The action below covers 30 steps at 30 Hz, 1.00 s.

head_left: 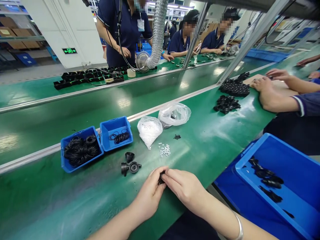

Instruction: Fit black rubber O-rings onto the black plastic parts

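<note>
L hand & R hand fingers clenched on small black part, long axis hidden; black plastic fitting just ahead, nearer L.

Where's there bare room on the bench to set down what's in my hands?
The green bench is bare between the blue bins and your left hand, and between the white plastic pieces and the black parts pile. It's crowded around the two bags and the black fitting.
</note>
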Available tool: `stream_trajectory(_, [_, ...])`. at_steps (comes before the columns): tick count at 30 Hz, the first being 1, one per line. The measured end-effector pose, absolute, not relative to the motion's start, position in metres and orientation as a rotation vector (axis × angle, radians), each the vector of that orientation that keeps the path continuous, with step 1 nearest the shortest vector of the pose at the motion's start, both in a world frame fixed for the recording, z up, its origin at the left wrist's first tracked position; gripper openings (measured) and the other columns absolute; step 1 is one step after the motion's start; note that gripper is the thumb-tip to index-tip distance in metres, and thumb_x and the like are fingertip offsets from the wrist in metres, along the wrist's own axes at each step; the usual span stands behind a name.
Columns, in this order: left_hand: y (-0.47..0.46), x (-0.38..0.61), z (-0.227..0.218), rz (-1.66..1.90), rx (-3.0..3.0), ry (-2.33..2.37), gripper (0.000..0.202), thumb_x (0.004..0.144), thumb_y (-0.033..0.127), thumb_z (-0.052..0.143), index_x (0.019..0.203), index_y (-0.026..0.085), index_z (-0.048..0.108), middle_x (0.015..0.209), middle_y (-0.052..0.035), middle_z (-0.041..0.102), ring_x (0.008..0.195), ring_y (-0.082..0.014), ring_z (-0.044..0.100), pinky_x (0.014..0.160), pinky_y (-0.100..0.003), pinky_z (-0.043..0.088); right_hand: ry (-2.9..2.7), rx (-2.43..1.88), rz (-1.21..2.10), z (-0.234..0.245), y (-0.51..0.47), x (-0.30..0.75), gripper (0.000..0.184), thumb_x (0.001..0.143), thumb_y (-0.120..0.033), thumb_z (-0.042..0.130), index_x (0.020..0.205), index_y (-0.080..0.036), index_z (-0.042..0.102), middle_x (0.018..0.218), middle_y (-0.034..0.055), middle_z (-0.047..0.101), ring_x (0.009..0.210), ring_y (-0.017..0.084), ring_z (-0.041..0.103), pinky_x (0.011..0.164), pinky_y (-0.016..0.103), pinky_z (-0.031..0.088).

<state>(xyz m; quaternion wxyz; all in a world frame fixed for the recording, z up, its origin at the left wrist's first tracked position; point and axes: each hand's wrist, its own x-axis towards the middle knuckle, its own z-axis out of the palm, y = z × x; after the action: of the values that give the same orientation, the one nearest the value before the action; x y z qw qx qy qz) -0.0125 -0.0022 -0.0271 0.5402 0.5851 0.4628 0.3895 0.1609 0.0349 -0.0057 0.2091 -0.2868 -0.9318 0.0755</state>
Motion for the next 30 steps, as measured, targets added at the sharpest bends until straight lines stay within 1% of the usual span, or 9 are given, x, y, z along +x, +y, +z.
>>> stream_trajectory(3, [-0.001, -0.009, -0.028, 0.962, 1.290, 1.016, 0.041, 0.091, 0.019, 0.053, 0.131, 0.024, 0.051, 0.136, -0.0098, 0.053, 0.131, -0.0242, 0.047, 0.114, -0.045, 0.034, -2.620, -0.749, 0.289, 0.003, 0.041, 0.166, 0.025, 0.101, -0.019, 0.040, 0.091, -0.017, 0.063, 0.078, 0.0052, 0.061, 0.066, 0.016, 0.056, 0.058, 0.029, 0.045])
stream_trajectory(5, [-0.001, -0.005, -0.026, 0.985, 1.117, 0.895, 0.038, 0.090, 0.024, 0.057, 0.128, 0.023, 0.052, 0.132, -0.0103, 0.055, 0.128, -0.0256, 0.051, 0.113, -0.046, 0.036, -2.504, -0.756, 0.422, 0.009, 0.054, 0.173, 0.018, 0.099, -0.020, 0.045, 0.096, -0.019, 0.063, 0.084, 0.0047, 0.062, 0.073, 0.015, 0.058, 0.064, 0.026, 0.047])
stream_trajectory(7, [0.000, -0.002, -0.023, 0.969, 0.962, 0.817, 0.039, 0.089, 0.029, 0.061, 0.126, 0.023, 0.052, 0.128, -0.0109, 0.055, 0.123, -0.0273, 0.056, 0.109, -0.046, 0.040, -2.316, -0.906, 0.478, 0.010, 0.076, 0.184, 0.015, 0.098, -0.021, 0.048, 0.097, -0.020, 0.063, 0.087, 0.0043, 0.062, 0.078, 0.015, 0.060, 0.070, 0.025, 0.050])
stream_trajectory(10, [0.002, 0.000, -0.018, 0.940, 0.853, 0.821, 0.041, 0.087, 0.035, 0.065, 0.123, 0.023, 0.052, 0.125, -0.0113, 0.053, 0.117, -0.0297, 0.061, 0.102, -0.045, 0.045, -2.214, -1.197, 0.314, 0.001, 0.114, 0.197, 0.015, 0.097, -0.022, 0.049, 0.098, -0.019, 0.064, 0.089, 0.0052, 0.061, 0.076, 0.016, 0.061, 0.071, 0.028, 0.052])
stream_trajectory(15, [0.004, -0.003, -0.015, 0.941, 0.785, 0.809, 0.043, 0.084, 0.038, 0.070, 0.121, 0.024, 0.053, 0.122, -0.0101, 0.052, 0.113, -0.0310, 0.063, 0.095, -0.042, 0.048, -2.284, -1.253, 0.222, -0.019, 0.153, 0.201, 0.022, 0.097, -0.022, 0.047, 0.111, -0.019, 0.062, 0.099, 0.0083, 0.058, 0.082, 0.020, 0.062, 0.075, 0.032, 0.053])
stream_trajectory(17, [0.005, -0.004, -0.015, 0.937, 0.761, 0.801, 0.042, 0.084, 0.036, 0.070, 0.121, 0.024, 0.054, 0.122, -0.0097, 0.052, 0.113, -0.0308, 0.063, 0.095, -0.041, 0.048, -2.305, -1.249, 0.210, -0.023, 0.158, 0.199, 0.022, 0.097, -0.021, 0.045, 0.109, -0.017, 0.063, 0.098, 0.0086, 0.057, 0.080, 0.020, 0.061, 0.074, 0.033, 0.053])
stream_trajectory(23, [0.005, -0.004, -0.013, 0.939, 0.714, 0.797, 0.042, 0.084, 0.034, 0.070, 0.121, 0.023, 0.053, 0.121, -0.0098, 0.052, 0.112, -0.0311, 0.064, 0.092, -0.041, 0.050, -2.365, -1.192, 0.249, -0.023, 0.167, 0.201, 0.020, 0.097, -0.021, 0.045, 0.090, -0.017, 0.062, 0.090, 0.0066, 0.055, 0.075, 0.018, 0.059, 0.072, 0.032, 0.052])
stream_trajectory(27, [0.006, -0.005, -0.010, 0.931, 0.686, 0.802, 0.043, 0.085, 0.032, 0.070, 0.122, 0.022, 0.053, 0.122, -0.0111, 0.053, 0.113, -0.0318, 0.064, 0.093, -0.042, 0.050, -2.370, -1.131, 0.312, -0.019, 0.162, 0.200, 0.016, 0.096, -0.021, 0.048, 0.087, -0.017, 0.061, 0.088, 0.0057, 0.055, 0.076, 0.017, 0.058, 0.072, 0.030, 0.051])
stream_trajectory(30, [0.006, -0.006, -0.010, 0.938, 0.660, 0.801, 0.043, 0.085, 0.030, 0.070, 0.122, 0.021, 0.052, 0.123, -0.0114, 0.054, 0.112, -0.0311, 0.064, 0.095, -0.043, 0.049, -2.323, -1.094, 0.382, -0.009, 0.138, 0.193, 0.014, 0.096, -0.022, 0.050, 0.088, -0.018, 0.060, 0.086, 0.0045, 0.055, 0.074, 0.015, 0.057, 0.066, 0.027, 0.050])
